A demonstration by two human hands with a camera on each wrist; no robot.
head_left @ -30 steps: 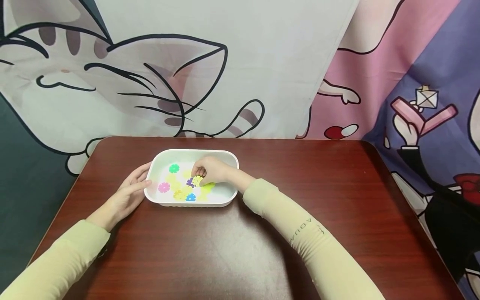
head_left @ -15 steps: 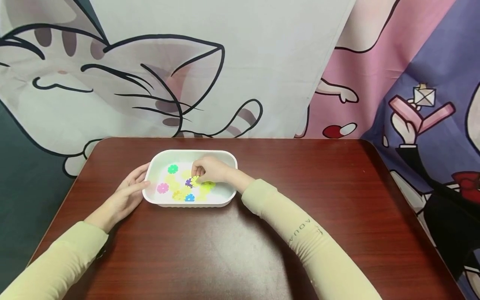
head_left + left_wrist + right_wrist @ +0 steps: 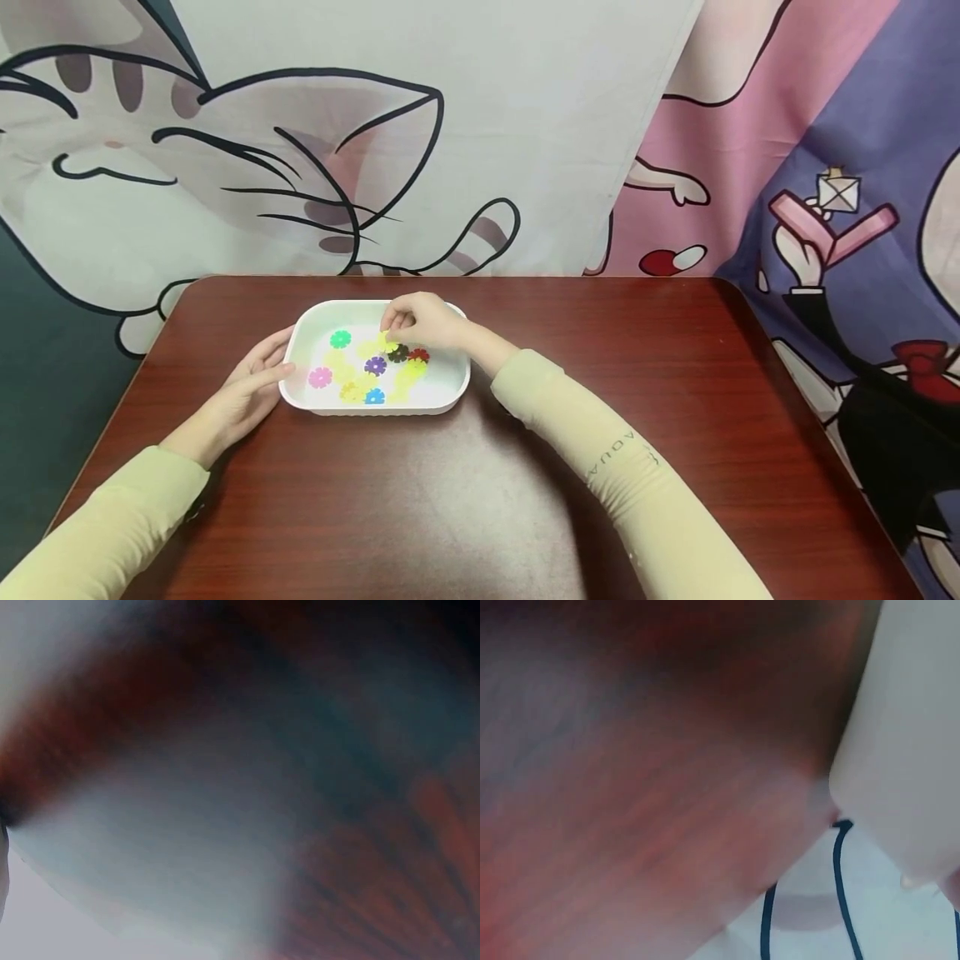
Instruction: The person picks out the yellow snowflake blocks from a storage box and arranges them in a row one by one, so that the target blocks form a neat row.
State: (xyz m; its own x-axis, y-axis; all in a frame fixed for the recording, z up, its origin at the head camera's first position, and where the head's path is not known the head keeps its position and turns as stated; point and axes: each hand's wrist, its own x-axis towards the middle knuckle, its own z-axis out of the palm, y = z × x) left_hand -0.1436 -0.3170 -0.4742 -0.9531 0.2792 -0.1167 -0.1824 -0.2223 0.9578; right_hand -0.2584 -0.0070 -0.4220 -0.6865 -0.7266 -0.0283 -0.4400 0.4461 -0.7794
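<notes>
On the table, a white plastic tray (image 3: 450, 392) holds several flower-shaped plastic pieces. My left hand (image 3: 251, 385) grips the tray's left end, thumb over the rim and the other fingers along the outside wall. Inside the tray, toward the back, my right hand (image 3: 423, 321) pinches a yellow flower-shaped piece (image 3: 387, 342) between thumb and fingers. Just below that hand lie a black piece (image 3: 398, 354) and a dark red piece (image 3: 419, 356). A purple piece (image 3: 375, 366), a green piece (image 3: 341, 339), a pink piece (image 3: 320, 377) and a blue piece (image 3: 374, 397) lie around, among yellow ones.
The brown wooden table (image 3: 600, 417) extends to the right and in front of the tray. Behind its far edge hangs a cloth (image 3: 555, 125) printed with a cartoon cat. Both wrist views are mostly blurred table surface and pale shapes.
My right hand has moved toward the back of the tray with the yellow piece, uncovering the black and dark red pieces. My left hand keeps its grip on the tray. The head view has shifted slightly.
</notes>
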